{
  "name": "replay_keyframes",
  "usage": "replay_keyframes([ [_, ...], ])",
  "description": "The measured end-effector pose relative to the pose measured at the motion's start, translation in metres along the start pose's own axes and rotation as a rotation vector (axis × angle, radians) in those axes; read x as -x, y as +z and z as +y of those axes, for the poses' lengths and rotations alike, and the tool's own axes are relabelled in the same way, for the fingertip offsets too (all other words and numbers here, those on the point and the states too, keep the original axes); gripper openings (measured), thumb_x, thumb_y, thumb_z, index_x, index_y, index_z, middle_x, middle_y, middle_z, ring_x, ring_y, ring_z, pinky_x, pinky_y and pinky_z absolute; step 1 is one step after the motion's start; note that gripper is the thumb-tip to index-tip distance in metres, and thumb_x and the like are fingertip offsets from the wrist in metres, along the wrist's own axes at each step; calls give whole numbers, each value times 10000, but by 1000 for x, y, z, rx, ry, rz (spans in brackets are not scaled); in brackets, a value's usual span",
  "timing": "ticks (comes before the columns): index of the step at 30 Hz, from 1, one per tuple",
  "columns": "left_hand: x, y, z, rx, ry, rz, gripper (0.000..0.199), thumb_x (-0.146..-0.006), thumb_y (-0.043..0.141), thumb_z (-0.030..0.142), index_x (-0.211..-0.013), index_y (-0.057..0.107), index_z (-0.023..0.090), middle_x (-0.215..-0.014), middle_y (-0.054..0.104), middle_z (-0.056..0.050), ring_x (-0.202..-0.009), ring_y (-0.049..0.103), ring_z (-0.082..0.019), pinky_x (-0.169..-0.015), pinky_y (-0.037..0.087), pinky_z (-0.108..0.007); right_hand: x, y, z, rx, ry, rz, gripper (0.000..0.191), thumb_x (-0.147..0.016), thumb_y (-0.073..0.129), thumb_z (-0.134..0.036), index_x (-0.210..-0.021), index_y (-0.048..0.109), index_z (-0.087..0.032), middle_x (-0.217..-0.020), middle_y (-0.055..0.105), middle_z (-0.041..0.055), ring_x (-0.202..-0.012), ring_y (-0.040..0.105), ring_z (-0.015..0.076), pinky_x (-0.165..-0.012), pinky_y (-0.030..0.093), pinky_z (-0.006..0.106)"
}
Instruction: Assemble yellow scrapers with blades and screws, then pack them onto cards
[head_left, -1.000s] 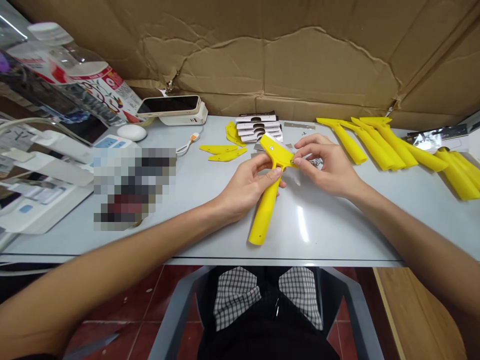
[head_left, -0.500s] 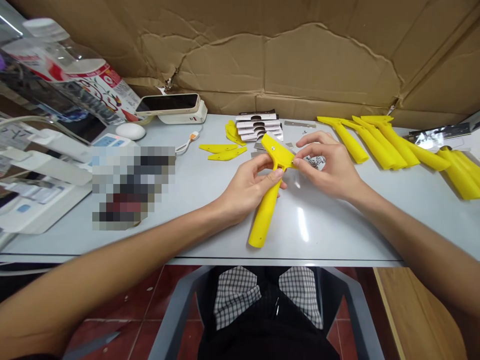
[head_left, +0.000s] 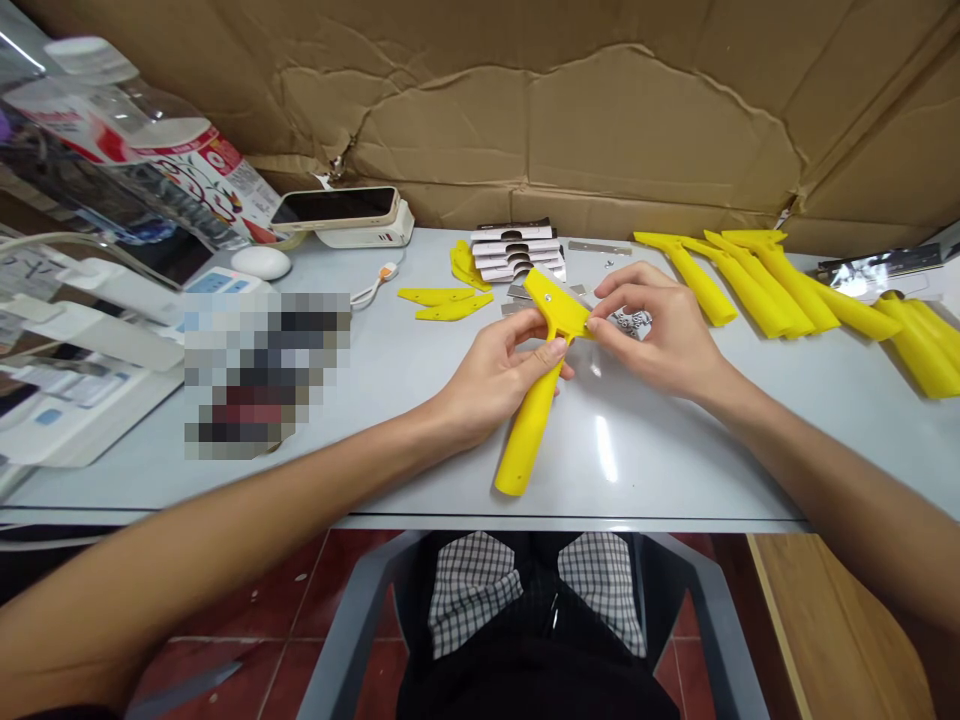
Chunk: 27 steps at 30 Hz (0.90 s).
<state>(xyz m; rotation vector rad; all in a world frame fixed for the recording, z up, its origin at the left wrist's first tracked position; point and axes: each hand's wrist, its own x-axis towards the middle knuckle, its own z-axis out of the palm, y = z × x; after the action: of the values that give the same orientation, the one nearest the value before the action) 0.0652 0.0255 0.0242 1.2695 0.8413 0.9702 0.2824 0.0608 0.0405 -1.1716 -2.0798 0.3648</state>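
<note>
My left hand (head_left: 499, 375) is closed around the neck of a yellow scraper (head_left: 531, 425), its thumb lying across the front. The scraper's handle slants down toward me, and its wide head points away. One silver screw (head_left: 547, 297) sits in the left part of the head. At the head's right corner, the thumb and forefinger of my right hand (head_left: 656, 330) are pinched together; the tiny thing at their tips is too small to name. Behind the right fingers lies a small heap of metal screws (head_left: 634, 322), partly hidden. Metal blades (head_left: 523, 292) lie just beyond the head.
Yellow plates (head_left: 454, 310) and stacked packets (head_left: 517, 250) lie behind the left hand. Several yellow handles (head_left: 772, 290) rest at the right. On the left are a phone (head_left: 337, 207), a mouse (head_left: 260, 263), bottles (head_left: 172, 150) and a blurred-out patch. Cardboard (head_left: 600, 130) stands behind.
Almost nothing differs. Both hands keep the same hold, and the scraper has shifted only very slightly.
</note>
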Motion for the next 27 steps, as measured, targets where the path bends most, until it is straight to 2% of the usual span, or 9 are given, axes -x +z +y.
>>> replay_keyframes([
  [7,0,-2,-1,-43,-17,7,244,-1032,708,301,-1227,713,155,-1420,684,-147,-841,734,-143,-682,594,-280,1,4,4,-13,2,31,123,-895,694,-192,-806,754,-252,-1070,763,94,-1020,751,282,-871,635,468],
  [14,-2,-1,-2,-16,-34,17,254,-1031,706,291,-1248,717,159,-1463,664,-150,-830,742,-142,-652,592,-276,0,4,8,-68,13,52,71,-880,708,-234,-820,745,-242,-1037,761,89,-1006,738,281,-759,601,429],
  [17,-2,-2,-1,-17,-24,20,243,-1024,724,287,-1226,731,152,-1418,690,-145,-835,758,-144,-683,600,-280,-3,1,7,-203,124,17,30,-861,722,-250,-887,717,-237,-999,764,69,-898,735,251,-715,598,407],
  [21,-2,-2,2,8,-61,70,299,-990,790,321,-1222,738,140,-1279,746,-148,-867,788,-188,-710,629,-312,-6,-3,3,-428,352,-89,162,-860,754,-243,-997,669,-255,-949,763,46,-741,715,209,-700,630,406],
  [24,-3,-1,7,28,-118,176,469,-969,813,295,-1376,636,144,-1186,763,-152,-855,808,-231,-678,656,-353,-7,-3,3,-523,424,-114,192,-854,788,-259,-990,653,-270,-905,755,32,-687,698,200,-725,652,426],
  [27,-4,-2,12,-9,-119,245,652,-961,802,244,-1522,474,186,-1178,750,-144,-798,808,-227,-653,668,-365,-6,-1,4,-612,457,-128,212,-845,810,-276,-980,646,-275,-927,756,31,-688,708,197,-766,666,440],
])
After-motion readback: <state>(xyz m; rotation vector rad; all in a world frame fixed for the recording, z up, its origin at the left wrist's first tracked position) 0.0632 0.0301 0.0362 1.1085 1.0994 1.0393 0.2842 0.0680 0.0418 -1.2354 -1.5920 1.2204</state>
